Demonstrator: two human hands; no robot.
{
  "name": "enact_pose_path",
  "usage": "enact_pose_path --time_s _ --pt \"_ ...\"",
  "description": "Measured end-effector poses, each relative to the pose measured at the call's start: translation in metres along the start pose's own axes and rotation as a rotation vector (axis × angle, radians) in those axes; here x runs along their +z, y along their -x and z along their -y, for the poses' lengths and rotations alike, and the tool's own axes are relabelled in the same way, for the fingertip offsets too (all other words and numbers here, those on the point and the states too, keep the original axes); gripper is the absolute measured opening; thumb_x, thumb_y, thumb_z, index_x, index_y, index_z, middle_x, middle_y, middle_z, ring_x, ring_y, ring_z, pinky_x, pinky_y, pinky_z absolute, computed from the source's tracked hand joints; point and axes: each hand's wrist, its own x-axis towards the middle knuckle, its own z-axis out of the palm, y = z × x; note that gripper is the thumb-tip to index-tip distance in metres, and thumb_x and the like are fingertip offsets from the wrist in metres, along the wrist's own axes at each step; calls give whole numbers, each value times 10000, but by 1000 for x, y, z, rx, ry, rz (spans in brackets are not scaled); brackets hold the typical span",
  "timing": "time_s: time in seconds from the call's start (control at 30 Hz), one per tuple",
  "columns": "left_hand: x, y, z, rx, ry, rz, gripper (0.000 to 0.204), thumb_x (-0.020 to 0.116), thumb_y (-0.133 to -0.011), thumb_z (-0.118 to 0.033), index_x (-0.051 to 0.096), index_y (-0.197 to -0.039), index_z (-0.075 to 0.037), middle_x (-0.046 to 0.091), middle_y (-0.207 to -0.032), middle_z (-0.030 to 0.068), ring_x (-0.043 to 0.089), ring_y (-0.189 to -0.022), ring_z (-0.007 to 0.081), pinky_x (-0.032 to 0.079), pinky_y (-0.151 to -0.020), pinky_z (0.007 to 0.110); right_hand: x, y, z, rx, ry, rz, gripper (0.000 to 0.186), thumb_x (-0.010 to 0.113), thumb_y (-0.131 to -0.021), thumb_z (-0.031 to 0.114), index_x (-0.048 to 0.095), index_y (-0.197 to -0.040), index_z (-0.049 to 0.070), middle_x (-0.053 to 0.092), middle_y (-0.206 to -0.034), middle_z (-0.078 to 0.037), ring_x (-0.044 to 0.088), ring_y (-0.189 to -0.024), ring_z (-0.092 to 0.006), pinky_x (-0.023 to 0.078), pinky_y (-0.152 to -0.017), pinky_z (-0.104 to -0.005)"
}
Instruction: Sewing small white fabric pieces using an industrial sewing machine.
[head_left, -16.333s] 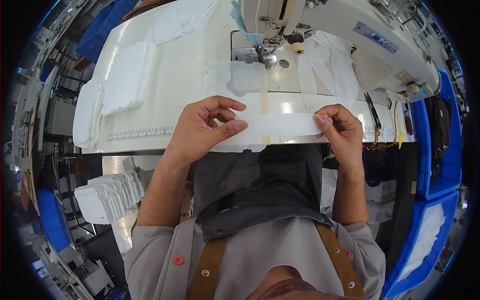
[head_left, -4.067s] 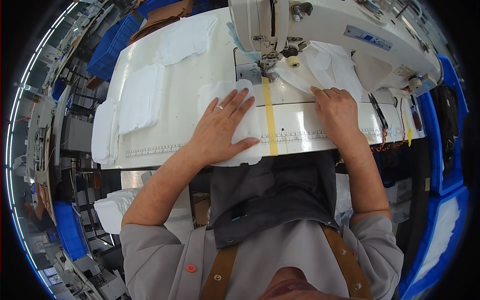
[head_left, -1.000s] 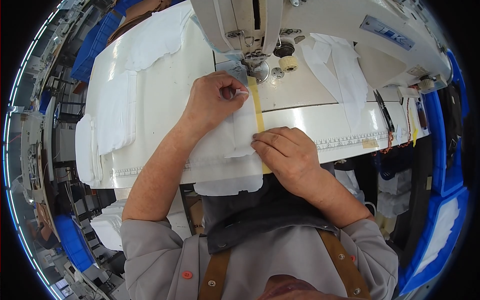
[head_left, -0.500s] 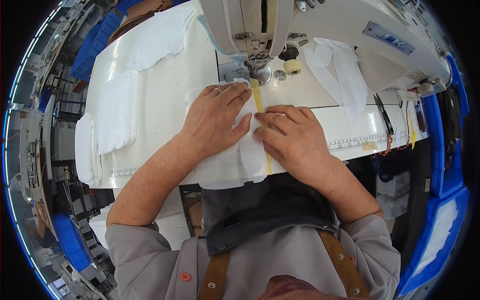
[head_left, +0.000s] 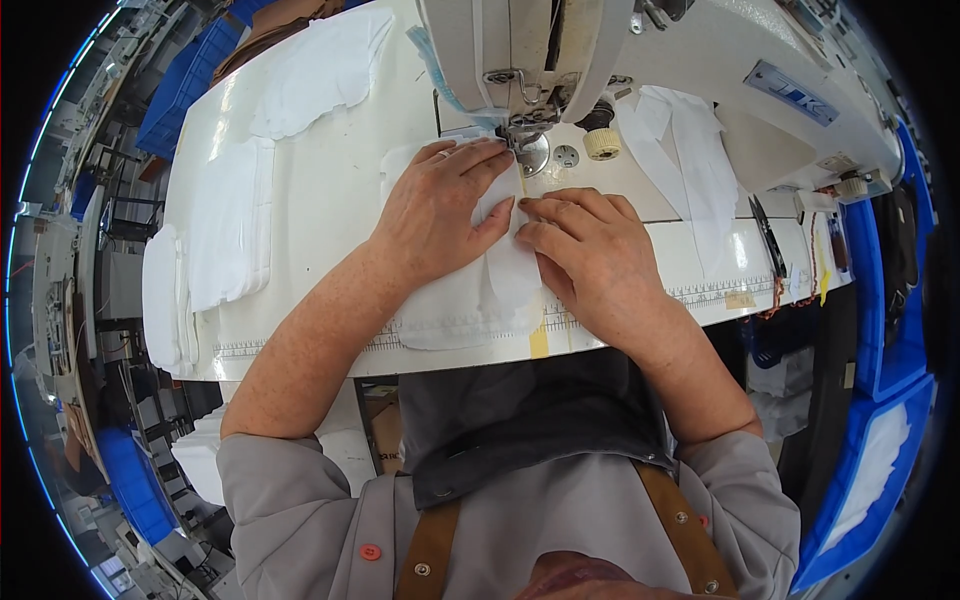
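My left hand (head_left: 440, 200) lies flat on a white fabric piece (head_left: 455, 315), its fingers stretched out and their tips close to the sewing machine's presser foot (head_left: 512, 138). At the right edge of that piece, my right hand (head_left: 595, 245) has its fingers bent, gripping the edge; its thumb is mostly tucked out of sight. A narrower white strip (head_left: 512, 275) lies along the top of the piece between my hands. The sewing machine (head_left: 520, 50) stands just beyond my fingertips, and the fabric's far end is hidden under my left hand.
White fabric stacks (head_left: 232, 225) lie on the left of the table. White offcuts (head_left: 695, 150) rest under the machine arm, with black-handled snips (head_left: 768, 240) farther right. A ruler strip (head_left: 690, 292) runs along the near edge. Blue bins (head_left: 870, 490) stand at the right.
The white fabric has moved away from me, toward the presser foot, with both hands moving forward slightly. More of the ruler and the yellow tape at the table's near edge now shows.
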Motion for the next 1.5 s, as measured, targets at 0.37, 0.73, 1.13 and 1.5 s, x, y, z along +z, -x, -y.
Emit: enact_pose_path --time_s 0.37,0.73,1.13,1.5 --pt "7 3 0 -21 78 -52 353 736 -877 -129 679 -1201 -4 693 -1308 154 653 -1242 326 467 -1142 490 -1 1 1 2 1 8 219 758 -806 124 721 -1019 93 714 -1164 -55 638 -1136 -246 475 -946 -418" --pt "3 3 0 -38 82 -21 354 738 -873 -138 688 -1206 -30 676 -1307 99 658 -1202 314 443 -1167 510 0 1 3 -8 10 -2 194 749 -811 118 712 -999 88 708 -1192 -58 637 -1144 -246 472 -962 -416" --pt "-50 24 -36 83 298 186 509 854 -772 -262 690 -1215 -71 626 -1393 97 592 -1281 345 373 -1157 501 -1 6 -1 7 -15 26 281 761 -803 156 714 -1066 69 706 -1229 -57 630 -1152 -243 468 -978 -412" --pt "-21 57 -58 -5 328 -56 169 796 -800 -41 762 -952 -105 739 -946 10 706 -850 206 516 -747 342 -29 46 17 -5 -153 29 434 807 -802 276 700 -1179 88 648 -1121 -72 606 -1060 -268 453 -928 -420"
